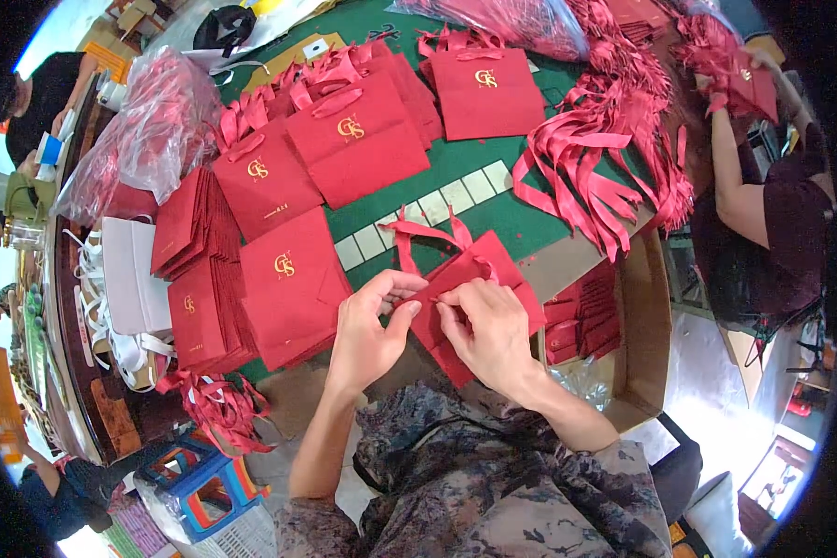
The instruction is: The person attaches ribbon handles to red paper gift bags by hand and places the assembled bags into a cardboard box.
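Note:
A red paper bag [475, 262] lies tilted in front of me at the near side of the green table, and a red ribbon [425, 236] loops from its upper part. At the bag's left edge is my left hand [374, 325], its fingers curled over the edge and its thumb on the near side. My right hand [489, 333] rests on the bag with thumb and fingertips pinched together; what sits between them is hidden. The two hands' fingertips are close but apart.
Stacks of red bags [288, 270] stand at left; more lie in a cardboard box [646, 325] at right. Loose red ribbons [595, 177] heap at the far right. A row of pale tiles [431, 206] crosses the green cloth [381, 191]. Another person [763, 205] handles ribbons at right.

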{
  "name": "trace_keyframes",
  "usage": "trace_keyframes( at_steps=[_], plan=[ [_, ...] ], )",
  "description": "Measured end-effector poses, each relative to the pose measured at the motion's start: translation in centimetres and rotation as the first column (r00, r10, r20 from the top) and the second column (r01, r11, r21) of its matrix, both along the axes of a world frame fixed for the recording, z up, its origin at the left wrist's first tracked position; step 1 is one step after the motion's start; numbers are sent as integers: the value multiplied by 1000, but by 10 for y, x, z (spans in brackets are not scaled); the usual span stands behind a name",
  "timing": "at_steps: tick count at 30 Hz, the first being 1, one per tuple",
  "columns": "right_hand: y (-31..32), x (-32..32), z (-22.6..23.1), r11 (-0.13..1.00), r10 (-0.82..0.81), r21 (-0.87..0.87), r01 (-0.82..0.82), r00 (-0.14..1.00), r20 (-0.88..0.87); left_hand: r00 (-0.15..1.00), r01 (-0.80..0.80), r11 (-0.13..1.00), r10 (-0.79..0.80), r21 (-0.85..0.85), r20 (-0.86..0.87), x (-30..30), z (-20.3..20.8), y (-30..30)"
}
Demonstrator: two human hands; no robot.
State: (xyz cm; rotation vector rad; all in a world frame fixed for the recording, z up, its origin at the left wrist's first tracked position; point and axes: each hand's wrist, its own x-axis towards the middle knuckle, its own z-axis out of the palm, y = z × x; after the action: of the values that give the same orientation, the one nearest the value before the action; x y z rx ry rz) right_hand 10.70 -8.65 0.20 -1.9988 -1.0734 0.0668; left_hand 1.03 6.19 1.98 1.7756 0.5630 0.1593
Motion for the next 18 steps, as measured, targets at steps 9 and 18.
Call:
trace_keyframes(
  at_steps=[9,18],
  plan=[
    [4,-2,4,998,-15,-63,13,999,-39,999,-22,968,13,251,34,5,13,-11],
    [13,6,-12,997,66,-42,-60,986,153,997,37,927,-59,373,47,10,-2,-2]
  ],
)
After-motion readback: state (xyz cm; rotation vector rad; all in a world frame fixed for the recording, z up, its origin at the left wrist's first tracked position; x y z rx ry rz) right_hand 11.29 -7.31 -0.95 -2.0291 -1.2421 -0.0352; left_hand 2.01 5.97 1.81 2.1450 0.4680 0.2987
